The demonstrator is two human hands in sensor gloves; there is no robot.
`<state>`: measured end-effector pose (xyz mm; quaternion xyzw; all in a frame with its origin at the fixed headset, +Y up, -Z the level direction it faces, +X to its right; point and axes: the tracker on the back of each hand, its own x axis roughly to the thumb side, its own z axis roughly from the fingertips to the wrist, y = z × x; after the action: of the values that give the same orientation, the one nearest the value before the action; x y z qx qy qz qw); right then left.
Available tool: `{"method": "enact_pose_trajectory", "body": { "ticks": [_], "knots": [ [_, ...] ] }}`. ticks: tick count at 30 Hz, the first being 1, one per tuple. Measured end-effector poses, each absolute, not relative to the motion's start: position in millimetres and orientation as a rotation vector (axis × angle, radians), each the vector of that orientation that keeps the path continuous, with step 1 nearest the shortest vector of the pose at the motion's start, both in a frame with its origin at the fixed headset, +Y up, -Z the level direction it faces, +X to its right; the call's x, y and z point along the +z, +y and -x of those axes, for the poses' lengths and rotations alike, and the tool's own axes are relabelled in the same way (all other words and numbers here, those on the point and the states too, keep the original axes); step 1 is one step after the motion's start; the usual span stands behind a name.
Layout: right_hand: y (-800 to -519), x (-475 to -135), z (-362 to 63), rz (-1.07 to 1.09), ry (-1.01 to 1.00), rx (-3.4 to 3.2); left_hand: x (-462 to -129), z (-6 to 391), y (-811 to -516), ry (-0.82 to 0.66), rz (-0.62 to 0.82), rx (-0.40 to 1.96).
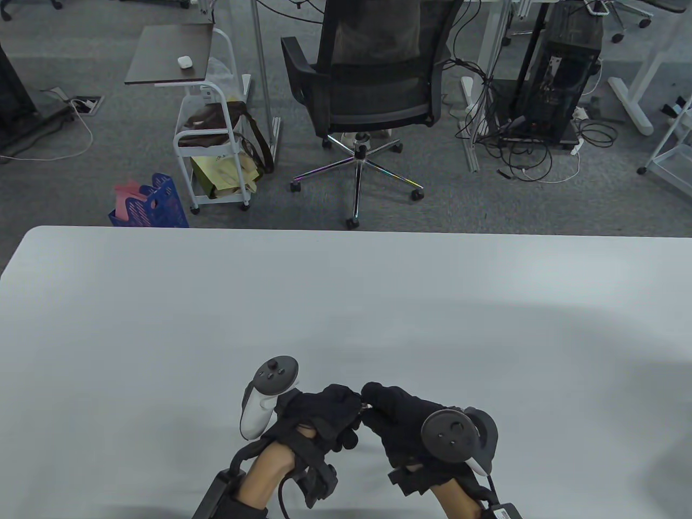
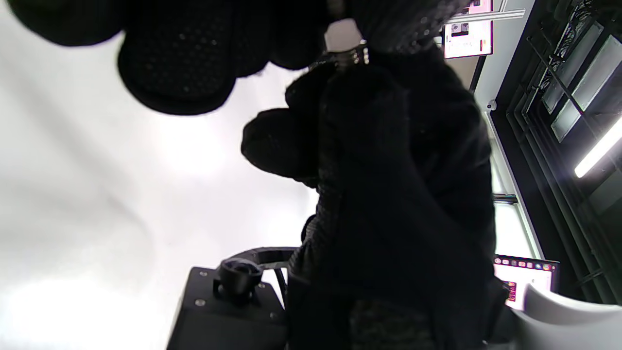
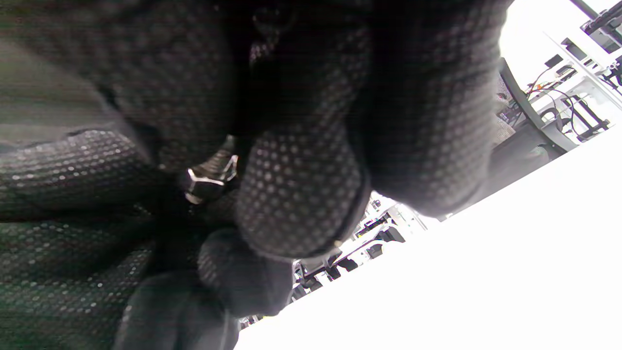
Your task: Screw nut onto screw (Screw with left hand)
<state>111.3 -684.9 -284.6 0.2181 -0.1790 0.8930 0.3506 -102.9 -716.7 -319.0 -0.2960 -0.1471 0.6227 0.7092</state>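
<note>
My two gloved hands meet low in the middle of the white table. My left hand and right hand touch fingertip to fingertip around a small metal screw and nut. In the left wrist view a short threaded piece of the screw shows between the fingers. In the right wrist view the shiny hex nut sits pinched among the fingertips. The left fingers pinch the nut and the right fingers hold the screw. Most of both parts is hidden by the gloves.
The table's far edge runs across the middle of the table view. Behind it stand an office chair, a white cart and a blue basket on the floor.
</note>
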Motion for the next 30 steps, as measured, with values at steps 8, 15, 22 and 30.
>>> {"method": "enact_pose_trajectory", "body": {
  "ticks": [8, 15, 22, 30],
  "knots": [
    [-685.6, -284.8, -110.8, -0.569, -0.461, 2.32, -319.6, 103.6, -716.6, -0.294, 0.607, 1.356],
    [-685.2, -284.6, -110.7, -0.569, -0.466, 2.313, -320.0, 106.7, -717.6, -0.277, 0.565, 1.378],
    [-684.2, -284.0, -110.4, -0.576, -0.47, 2.324, -319.8, 102.7, -716.4, -0.32, 0.619, 1.349],
    [-683.2, -283.3, -109.5, -0.578, -0.478, 2.323, -319.5, 106.9, -718.7, -0.261, 0.557, 1.354]
  ]
}}
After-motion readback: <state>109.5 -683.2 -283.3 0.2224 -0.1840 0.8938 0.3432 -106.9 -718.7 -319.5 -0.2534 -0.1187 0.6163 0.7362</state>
